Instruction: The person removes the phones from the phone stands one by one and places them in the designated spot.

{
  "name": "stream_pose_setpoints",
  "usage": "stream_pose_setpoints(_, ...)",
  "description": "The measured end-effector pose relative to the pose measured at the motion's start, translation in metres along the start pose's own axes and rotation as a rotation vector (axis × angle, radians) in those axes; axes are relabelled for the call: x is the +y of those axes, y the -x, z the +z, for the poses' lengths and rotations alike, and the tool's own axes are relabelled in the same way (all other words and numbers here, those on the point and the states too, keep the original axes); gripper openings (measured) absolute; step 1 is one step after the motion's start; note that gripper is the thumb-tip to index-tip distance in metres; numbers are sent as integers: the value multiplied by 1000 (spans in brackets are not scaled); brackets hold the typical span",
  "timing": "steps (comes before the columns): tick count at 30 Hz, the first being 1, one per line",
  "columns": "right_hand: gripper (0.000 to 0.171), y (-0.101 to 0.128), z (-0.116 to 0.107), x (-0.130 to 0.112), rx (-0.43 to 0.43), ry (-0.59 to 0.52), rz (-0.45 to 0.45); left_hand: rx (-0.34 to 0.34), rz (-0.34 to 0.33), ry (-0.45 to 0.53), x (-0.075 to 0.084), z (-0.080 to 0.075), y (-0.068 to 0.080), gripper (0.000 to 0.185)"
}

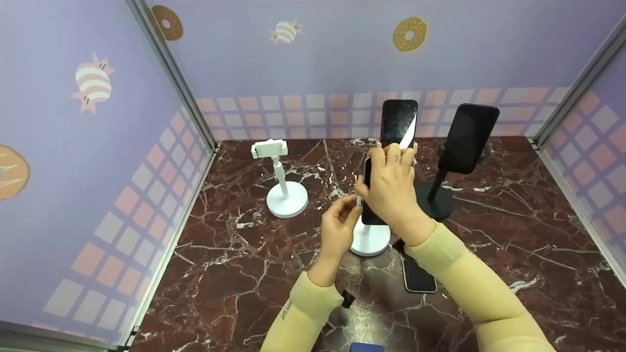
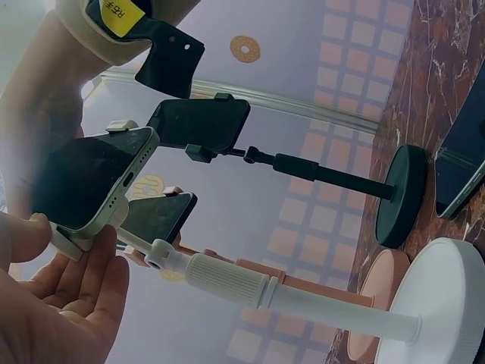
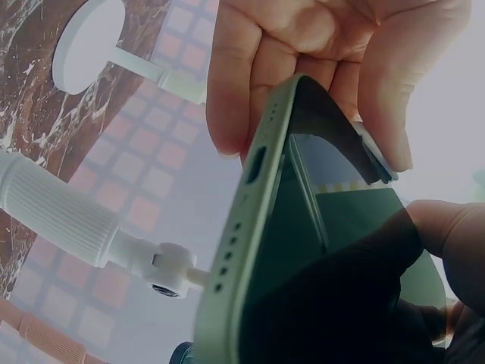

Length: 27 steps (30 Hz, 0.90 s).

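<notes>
A pale green phone stands upright at the clamp of a white stand in the middle of the marble table. My right hand grips the phone from above, fingers wrapped round its top edge. In the right wrist view the phone fills the frame, with the fingers curled over it. My left hand pinches the stand's lower clamp between thumb and fingers, just under the phone's bottom edge.
An empty white stand is at the left. A black stand at the right holds a dark phone. Behind, another phone sits on a pink stand. A phone lies flat on the table.
</notes>
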State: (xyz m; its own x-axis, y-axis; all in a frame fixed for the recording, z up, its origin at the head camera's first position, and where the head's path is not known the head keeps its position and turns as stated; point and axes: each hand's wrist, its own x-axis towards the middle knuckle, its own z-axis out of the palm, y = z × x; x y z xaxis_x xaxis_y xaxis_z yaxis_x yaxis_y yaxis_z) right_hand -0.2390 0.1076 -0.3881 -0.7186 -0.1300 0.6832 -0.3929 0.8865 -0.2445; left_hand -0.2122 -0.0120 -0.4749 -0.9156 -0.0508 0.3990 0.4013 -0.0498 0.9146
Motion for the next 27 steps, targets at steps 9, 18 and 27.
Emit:
stream_pose_setpoints(9, 45, 0, -1, 1, -4, -28, 1, 2, -15, 22, -1, 0, 0, 23)
stream_pose_setpoints(18, 46, 0, -1, 3, 5, -51, -23, -1, -32, 34, 0, -1, -1, 24)
stream_pose_setpoints(27, 46, 0, -3, 3, 10, -58, -39, 1, -48, 36, 0, -2, 0, 25)
